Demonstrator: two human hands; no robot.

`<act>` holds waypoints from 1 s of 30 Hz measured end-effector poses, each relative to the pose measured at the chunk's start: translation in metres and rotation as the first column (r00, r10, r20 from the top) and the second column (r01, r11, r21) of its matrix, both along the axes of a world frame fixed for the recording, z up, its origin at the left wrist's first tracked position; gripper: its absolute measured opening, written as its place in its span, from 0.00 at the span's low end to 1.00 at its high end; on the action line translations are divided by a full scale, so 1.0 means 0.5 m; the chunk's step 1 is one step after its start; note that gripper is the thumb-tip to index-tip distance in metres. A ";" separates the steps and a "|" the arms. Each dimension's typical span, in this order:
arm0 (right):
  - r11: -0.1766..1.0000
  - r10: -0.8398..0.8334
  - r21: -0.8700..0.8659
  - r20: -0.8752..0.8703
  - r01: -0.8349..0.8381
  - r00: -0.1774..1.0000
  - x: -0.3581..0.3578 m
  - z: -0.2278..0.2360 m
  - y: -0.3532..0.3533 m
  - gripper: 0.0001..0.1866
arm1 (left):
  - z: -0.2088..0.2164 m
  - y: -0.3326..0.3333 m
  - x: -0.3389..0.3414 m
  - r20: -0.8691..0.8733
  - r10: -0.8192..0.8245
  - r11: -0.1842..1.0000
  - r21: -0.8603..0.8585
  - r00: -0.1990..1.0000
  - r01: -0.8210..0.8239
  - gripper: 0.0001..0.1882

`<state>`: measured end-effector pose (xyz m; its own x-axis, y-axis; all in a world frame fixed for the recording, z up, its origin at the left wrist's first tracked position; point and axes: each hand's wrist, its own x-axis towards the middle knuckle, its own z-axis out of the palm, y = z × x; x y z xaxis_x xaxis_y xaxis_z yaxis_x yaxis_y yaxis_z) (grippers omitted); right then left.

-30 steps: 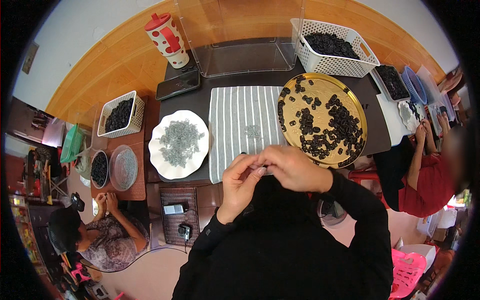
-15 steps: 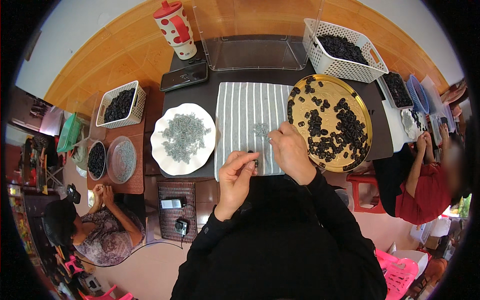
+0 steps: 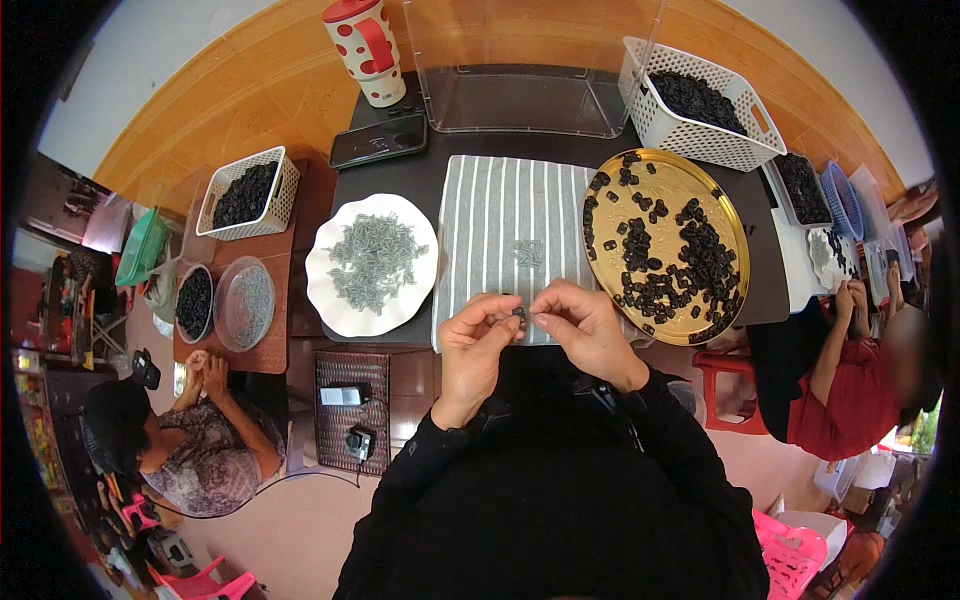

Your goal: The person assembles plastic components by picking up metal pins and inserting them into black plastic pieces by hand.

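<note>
Over the near edge of a grey-and-white striped cloth [image 3: 490, 200], my left hand [image 3: 468, 355] pinches a small black plastic piece [image 3: 519, 313] between thumb and fingertips. Close to its right side, my right hand [image 3: 592, 335] is also pinched; whatever sits in its fingertips is too small to make out. A little heap of slim grey, pin-like pieces [image 3: 528, 253] lies on the cloth just beyond both hands. On the left, a white scalloped plate [image 3: 319, 285] holds many more of these pieces. The round gold tray [image 3: 665, 175] on the right carries scattered black pieces [image 3: 705, 260].
A clear plastic box [image 3: 520, 100] stands behind the cloth. Left of it are a dark phone [image 3: 378, 141] and a spotted tumbler [image 3: 366, 55]. A white basket [image 3: 680, 130] of black pieces is at back right. People work at both sides, one in a red top [image 3: 845, 390].
My right hand has drawn back from the grey heap toward my left hand, and the fingertips now nearly meet. The left hand keeps its black piece. The whole view has shifted slightly.
</note>
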<state>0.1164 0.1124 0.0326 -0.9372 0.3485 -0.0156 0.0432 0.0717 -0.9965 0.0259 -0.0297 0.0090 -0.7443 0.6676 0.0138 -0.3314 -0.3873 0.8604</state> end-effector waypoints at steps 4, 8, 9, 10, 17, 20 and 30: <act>1.000 -0.008 -0.020 -0.146 0.005 0.989 0.006 -0.005 -0.003 0.05 | 0.000 0.003 0.008 -0.015 -0.008 1.000 0.019 1.000 0.009 0.14; 0.991 -0.040 -0.127 -0.094 0.027 0.995 0.011 -0.013 -0.011 0.07 | 0.004 0.006 0.016 -0.012 -0.008 1.000 0.020 1.000 0.008 0.14; 0.991 -0.041 -0.129 -0.096 0.028 0.995 0.010 -0.015 -0.014 0.07 | 0.003 0.006 0.016 -0.023 -0.016 0.999 0.033 1.000 0.016 0.14; 0.989 -0.069 -0.140 -0.143 0.049 0.987 0.009 -0.018 -0.017 0.08 | 0.003 0.006 0.017 -0.024 -0.017 0.999 0.032 1.000 0.018 0.14; 0.999 -0.031 0.017 -0.246 0.037 0.969 0.016 -0.019 -0.021 0.09 | 0.003 0.004 0.023 -0.101 0.007 0.999 0.032 0.995 -0.004 0.14; 0.992 0.009 0.121 -0.294 0.028 0.956 0.009 -0.015 -0.022 0.09 | 0.004 -0.003 0.022 -0.120 0.022 0.999 0.028 0.993 -0.019 0.13; 0.999 0.048 0.018 -0.211 -0.045 0.976 -0.005 -0.013 -0.037 0.08 | -0.009 -0.057 0.004 -0.188 -0.018 0.988 -0.157 0.982 -0.012 0.10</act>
